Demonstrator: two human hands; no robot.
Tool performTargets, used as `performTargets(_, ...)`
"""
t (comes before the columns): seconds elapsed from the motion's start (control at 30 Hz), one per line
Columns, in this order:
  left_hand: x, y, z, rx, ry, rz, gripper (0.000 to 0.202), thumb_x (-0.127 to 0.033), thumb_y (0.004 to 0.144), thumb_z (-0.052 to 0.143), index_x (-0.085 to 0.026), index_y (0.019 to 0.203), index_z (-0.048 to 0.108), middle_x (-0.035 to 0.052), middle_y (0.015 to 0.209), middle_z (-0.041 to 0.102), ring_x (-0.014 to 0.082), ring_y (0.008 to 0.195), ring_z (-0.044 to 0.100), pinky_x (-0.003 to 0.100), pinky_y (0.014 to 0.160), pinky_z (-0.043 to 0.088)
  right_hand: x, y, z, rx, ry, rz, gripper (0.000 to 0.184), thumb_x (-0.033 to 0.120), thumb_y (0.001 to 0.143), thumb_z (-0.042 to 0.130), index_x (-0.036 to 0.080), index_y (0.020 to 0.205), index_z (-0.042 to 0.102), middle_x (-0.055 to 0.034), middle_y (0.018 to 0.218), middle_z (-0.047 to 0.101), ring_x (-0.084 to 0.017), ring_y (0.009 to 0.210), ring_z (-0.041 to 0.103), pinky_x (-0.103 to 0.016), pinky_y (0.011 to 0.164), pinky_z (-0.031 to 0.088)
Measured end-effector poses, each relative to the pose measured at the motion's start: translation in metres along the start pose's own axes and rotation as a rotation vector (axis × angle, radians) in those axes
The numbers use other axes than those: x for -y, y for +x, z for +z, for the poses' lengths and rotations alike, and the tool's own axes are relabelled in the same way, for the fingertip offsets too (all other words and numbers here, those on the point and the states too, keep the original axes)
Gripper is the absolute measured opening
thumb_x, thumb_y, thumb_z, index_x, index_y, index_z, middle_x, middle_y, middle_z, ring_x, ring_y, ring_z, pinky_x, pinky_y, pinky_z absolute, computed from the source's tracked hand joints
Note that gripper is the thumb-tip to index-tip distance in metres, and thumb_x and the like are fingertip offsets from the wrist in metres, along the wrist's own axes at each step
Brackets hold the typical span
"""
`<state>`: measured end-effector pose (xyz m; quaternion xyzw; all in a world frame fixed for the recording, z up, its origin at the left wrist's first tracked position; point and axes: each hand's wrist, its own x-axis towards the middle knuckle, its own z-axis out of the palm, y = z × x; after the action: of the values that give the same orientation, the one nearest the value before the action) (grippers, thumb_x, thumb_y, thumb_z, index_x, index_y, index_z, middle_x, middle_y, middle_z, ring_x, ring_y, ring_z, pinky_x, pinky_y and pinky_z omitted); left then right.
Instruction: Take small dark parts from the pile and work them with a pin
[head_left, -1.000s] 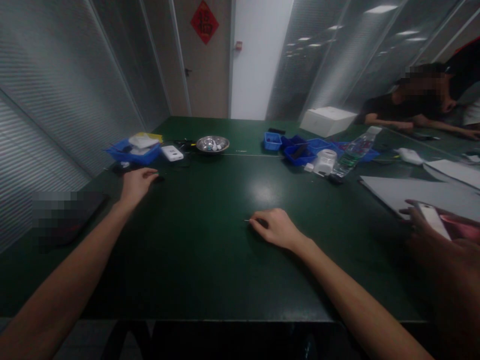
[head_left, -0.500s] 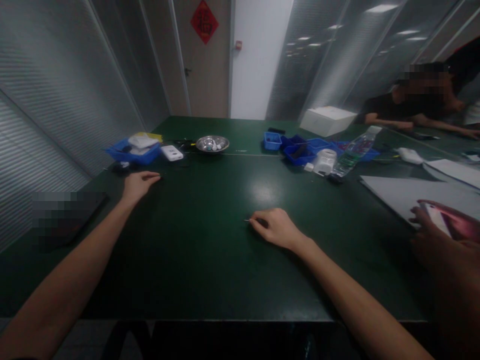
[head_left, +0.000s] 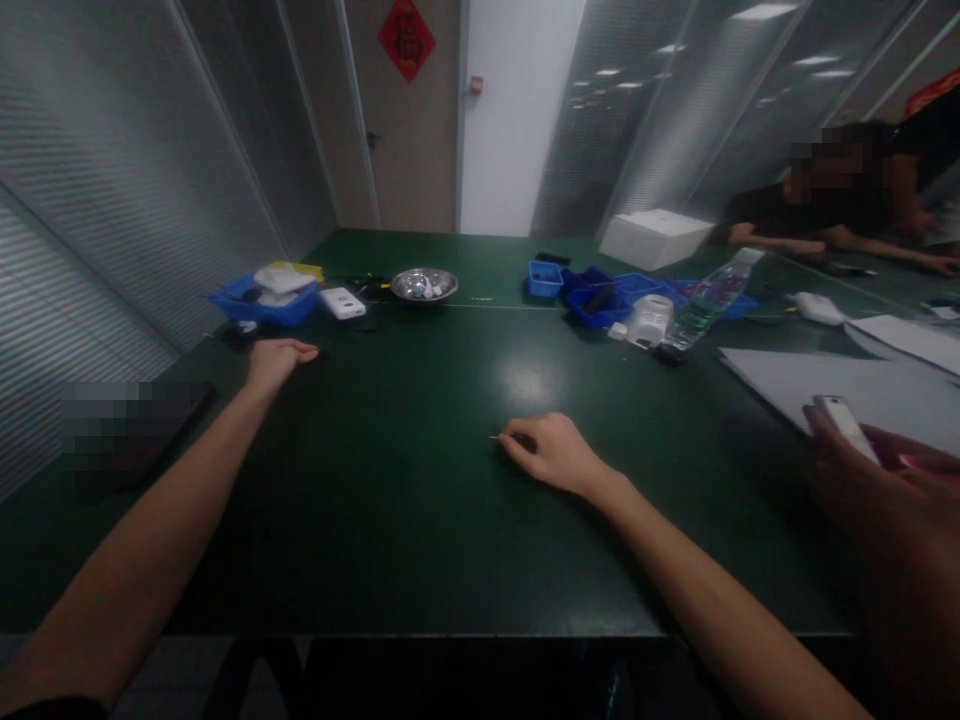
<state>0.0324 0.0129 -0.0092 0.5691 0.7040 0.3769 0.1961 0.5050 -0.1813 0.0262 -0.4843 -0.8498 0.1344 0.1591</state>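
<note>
1. Risk, right side: we judge that the thin stick [head_left: 493, 437] could twist or slip out of the right hand [head_left: 553, 450], since so slight a thing gives the fingers little to grip.
2. Risk, left side: the left hand [head_left: 274, 364] is near the blue tray [head_left: 283, 317] and the white gadget [head_left: 343, 303]; a careless sweep of the wrist might nudge either one.
3. Right hand: thumb and forefinger pinched narrow on the stick, the other fingers curled. We cannot tell whether the hand touches the green table [head_left: 375, 520].
4. Left hand: fingertips drawn close together; we cannot tell whether anything is between them.
5. Stick's position: its tip pokes out from the right fingertips toward the left hand, well apart from it, and nearer to us than the metal bowl [head_left: 424, 301].
</note>
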Motion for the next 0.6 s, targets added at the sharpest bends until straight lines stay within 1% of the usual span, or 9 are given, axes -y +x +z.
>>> performTargets(0.1,-0.003,0.008,0.003,-0.008,-0.075,-0.076,0.028,-0.011,0.078,0.075,-0.007,0.106,0.075,-0.0026,0.080,0.074,0.0134,0.079,0.061,0.022,0.072,0.046,0.001,0.000,-0.001,-0.001,0.000,0.001,0.028,0.036,0.101,0.052,0.022,0.097,0.075,-0.0006,0.076,0.072,-0.013,0.062,0.060,-0.026,0.063,0.035)
performTargets(0.17,-0.005,0.010,0.004,-0.017,-0.066,-0.084,0.025,-0.010,0.076,0.074,-0.007,0.101,0.076,-0.0017,0.076,0.073,0.0148,0.075,0.061,0.024,0.072,0.047,0.001,0.000,-0.001,-0.001,0.005,-0.001,0.028,0.035,0.101,0.051,0.022,0.097,0.075,-0.0011,0.077,0.072,-0.013,0.063,0.061,-0.027,0.063,0.036)
performTargets(0.23,-0.007,0.007,0.005,-0.028,-0.024,-0.072,0.020,-0.013,0.075,0.072,-0.011,0.094,0.078,0.0010,0.076,0.073,0.0181,0.075,0.064,0.028,0.073,0.049,0.001,0.000,0.000,0.002,0.005,-0.002,0.029,0.035,0.102,0.051,0.022,0.097,0.076,-0.0014,0.077,0.072,-0.013,0.063,0.060,-0.027,0.063,0.036)
performTargets(0.27,-0.007,0.004,0.005,-0.033,0.034,-0.036,0.018,-0.016,0.076,0.071,-0.013,0.092,0.078,0.0030,0.079,0.074,0.0205,0.078,0.065,0.030,0.075,0.050,0.001,0.000,0.000,0.002,0.003,-0.001,0.029,0.036,0.102,0.051,0.022,0.097,0.076,-0.0013,0.077,0.072,-0.013,0.062,0.060,-0.027,0.063,0.036)
performTargets(0.33,-0.007,-0.007,0.006,-0.032,0.227,0.125,0.017,-0.023,0.082,0.066,-0.016,0.093,0.077,0.0081,0.093,0.074,0.0257,0.090,0.067,0.034,0.084,0.051,0.001,0.000,0.001,-0.001,-0.005,0.001,0.029,0.036,0.102,0.051,0.022,0.097,0.075,-0.0008,0.077,0.072,-0.013,0.062,0.060,-0.027,0.063,0.035)
performTargets(0.4,-0.006,-0.020,0.006,-0.016,0.453,0.335,0.025,-0.028,0.090,0.056,-0.017,0.099,0.076,0.0130,0.109,0.071,0.0301,0.103,0.064,0.039,0.092,0.049,0.000,0.000,0.001,-0.004,-0.010,0.002,0.028,0.037,0.102,0.051,0.023,0.096,0.075,-0.0002,0.077,0.072,-0.013,0.062,0.060,-0.026,0.063,0.035)
performTargets(0.47,-0.005,-0.030,0.005,0.004,0.602,0.466,0.033,-0.029,0.095,0.046,-0.015,0.106,0.074,0.0171,0.118,0.065,0.0327,0.109,0.060,0.042,0.094,0.049,0.000,0.000,0.001,-0.005,-0.012,0.002,0.028,0.037,0.102,0.051,0.023,0.096,0.075,0.0000,0.077,0.072,-0.013,0.062,0.060,-0.026,0.063,0.035)
performTargets(0.53,-0.005,-0.036,0.005,0.027,0.669,0.487,0.037,-0.029,0.097,0.042,-0.013,0.112,0.072,0.0187,0.118,0.062,0.0331,0.108,0.058,0.043,0.091,0.049,0.000,0.000,0.001,0.000,-0.010,0.000,0.028,0.037,0.102,0.051,0.022,0.097,0.075,-0.0002,0.077,0.072,-0.013,0.062,0.060,-0.027,0.063,0.035)
performTargets(0.6,-0.011,-0.041,0.007,0.073,0.659,0.487,0.037,-0.028,0.098,0.042,-0.014,0.116,0.072,0.0173,0.116,0.062,0.0313,0.105,0.059,0.042,0.091,0.049,0.000,0.000,0.000,0.002,-0.011,-0.001,0.029,0.037,0.102,0.051,0.022,0.097,0.075,-0.0003,0.076,0.072,-0.013,0.061,0.059,-0.027,0.063,0.035)
